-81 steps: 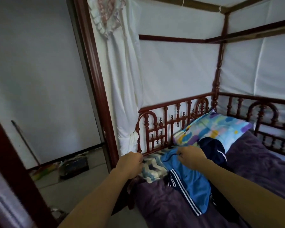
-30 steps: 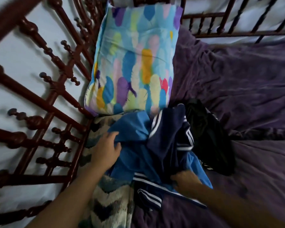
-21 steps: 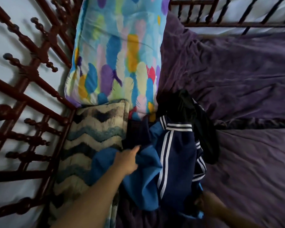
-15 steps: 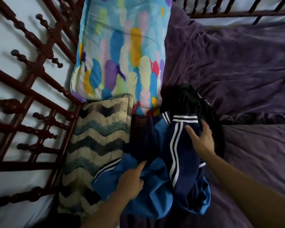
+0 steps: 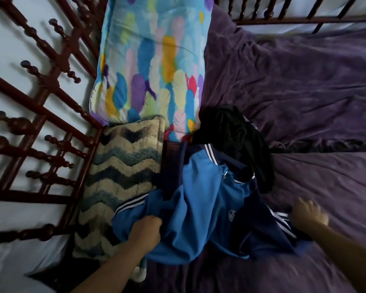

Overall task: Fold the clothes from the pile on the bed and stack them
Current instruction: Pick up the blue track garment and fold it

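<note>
A blue and navy track jacket [image 5: 201,204] with white stripes lies crumpled on the purple bed sheet [image 5: 304,92]. My left hand [image 5: 145,231] is closed on a fold of its light-blue fabric at the left side. My right hand [image 5: 310,212], blurred, sits at the jacket's right edge on a navy striped part with fingers curled; whether it grips is unclear. A black garment [image 5: 237,132] lies bunched just behind the jacket, partly under it.
A feather-patterned pillow [image 5: 152,60] lies at the head of the bed. A fuzzy zigzag-patterned blanket [image 5: 123,170] sits folded left of the jacket. The dark red wooden bed railing [image 5: 47,115] runs along the left and across the top.
My right hand moved from the middle of the navy part down to the jacket's right edge. The jacket has opened out, showing more light blue. My left hand kept its hold.
</note>
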The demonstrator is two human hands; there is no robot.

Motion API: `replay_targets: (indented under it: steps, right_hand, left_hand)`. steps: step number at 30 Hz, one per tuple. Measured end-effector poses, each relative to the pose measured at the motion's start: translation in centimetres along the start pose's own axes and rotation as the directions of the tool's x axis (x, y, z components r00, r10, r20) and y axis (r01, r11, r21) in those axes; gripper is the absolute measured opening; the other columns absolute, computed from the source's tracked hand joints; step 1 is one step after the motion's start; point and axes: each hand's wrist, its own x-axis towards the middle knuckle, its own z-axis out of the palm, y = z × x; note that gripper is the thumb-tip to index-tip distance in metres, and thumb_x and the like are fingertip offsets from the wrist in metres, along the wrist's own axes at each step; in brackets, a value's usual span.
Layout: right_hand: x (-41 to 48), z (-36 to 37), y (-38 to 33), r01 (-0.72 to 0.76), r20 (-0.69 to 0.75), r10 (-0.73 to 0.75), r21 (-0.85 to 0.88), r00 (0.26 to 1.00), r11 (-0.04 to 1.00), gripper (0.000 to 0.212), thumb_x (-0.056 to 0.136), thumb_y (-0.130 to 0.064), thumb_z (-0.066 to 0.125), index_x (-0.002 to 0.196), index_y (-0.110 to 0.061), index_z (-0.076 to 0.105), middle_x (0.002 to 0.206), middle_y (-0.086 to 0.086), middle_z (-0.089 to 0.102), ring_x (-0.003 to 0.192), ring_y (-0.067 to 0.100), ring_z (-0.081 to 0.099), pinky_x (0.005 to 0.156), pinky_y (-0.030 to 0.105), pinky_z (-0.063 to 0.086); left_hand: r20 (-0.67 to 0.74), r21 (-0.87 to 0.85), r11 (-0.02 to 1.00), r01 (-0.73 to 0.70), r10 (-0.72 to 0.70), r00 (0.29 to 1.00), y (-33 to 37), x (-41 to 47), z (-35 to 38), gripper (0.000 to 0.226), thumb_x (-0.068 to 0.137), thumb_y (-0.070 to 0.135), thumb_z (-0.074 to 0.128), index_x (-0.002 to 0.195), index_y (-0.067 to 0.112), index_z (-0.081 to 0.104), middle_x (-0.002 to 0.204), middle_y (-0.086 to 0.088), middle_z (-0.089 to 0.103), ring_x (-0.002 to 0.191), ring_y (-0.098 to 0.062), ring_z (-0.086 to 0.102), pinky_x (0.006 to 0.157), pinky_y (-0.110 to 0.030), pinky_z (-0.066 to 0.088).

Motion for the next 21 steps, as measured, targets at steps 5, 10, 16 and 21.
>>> replay_targets:
  steps: [5,10,16,21]
  right_hand:
    - [-1.7,-3.4,-12.1,0.54,-0.402,-0.43,0.216,0.808,0.813,0.063,0.083,-0.024,0.063,0.142,-0.018,0.042,0.143,0.009,0.042,0.128,0.033,0.039,0.099,0.041,0.039]
    - [2.1,-3.7,-17.7,0.258,-0.165,-0.207,0.409,0.964,0.876,0.107,0.075,-0.04,0.075,0.152,-0.018,0.004,0.158,0.011,0.014,0.146,0.029,0.011,0.11,0.051,0.025]
    - [0.6,-2.3,-13.4,0.356,0.011,-0.375,0.293,0.927,0.887,0.053,0.08,-0.039,0.067,0.123,-0.012,0.053,0.118,0.014,0.062,0.105,0.033,0.061,0.085,0.035,0.05]
    - [-7.8,-3.6,-8.7,0.78,-0.525,-0.629,0.114,0.573,0.615,0.012,0.076,-0.014,0.069,0.081,-0.004,0.064,0.091,0.011,0.059,0.082,0.035,0.06,0.058,0.033,0.041]
  left_hand:
    - [-0.084,-0.091,0.996,-0.013,0.006,0.996,1.5,-1.4,-0.2,0.014,0.094,0.019,0.047,0.082,0.017,0.055,0.082,0.005,0.056,0.075,-0.011,0.054,0.063,-0.022,0.037]
    - [0.019,-0.168,0.983,0.077,-0.075,0.997,-1.9,-4.6,1.8,0.028,0.09,0.021,0.051,0.065,0.023,0.037,0.071,0.007,0.05,0.068,-0.004,0.052,0.055,-0.015,0.035]
    - [-0.257,-0.325,0.945,0.024,-0.112,0.96,-1.3,-3.2,-0.9,0.044,0.09,0.032,0.06,0.131,0.018,0.054,0.127,0.002,0.052,0.114,-0.016,0.052,0.093,-0.028,0.046]
    - [-0.455,-0.081,0.968,-0.239,0.177,0.873,6.9,3.6,-10.6,0.085,0.08,0.03,0.069,0.15,0.027,0.02,0.154,-0.005,0.022,0.14,-0.026,0.026,0.11,-0.042,0.033]
